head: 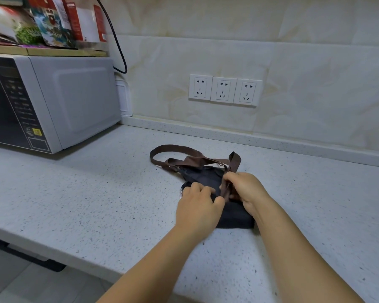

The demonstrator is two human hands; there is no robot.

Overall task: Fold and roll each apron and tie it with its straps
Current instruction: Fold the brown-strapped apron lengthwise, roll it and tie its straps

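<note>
It was a kitchen. A microwave (74, 99) stood on a speckled stone counter (85, 193); a shelf (46, 52) above the microwave held food packets (53, 22), and right of the microwave three sockets (224, 90) sat in a pale tiled wall (315, 73).

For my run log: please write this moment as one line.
stage: tying | apron: dark, rolled, on counter | left hand: holds apron | right hand: pinches brown strap | knot: none visible

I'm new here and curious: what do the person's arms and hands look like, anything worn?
The left forearm and right forearm are bare, no sleeves in view. The left hand and right hand wear no gloves, and no ring, watch or bracelet shows.
</note>
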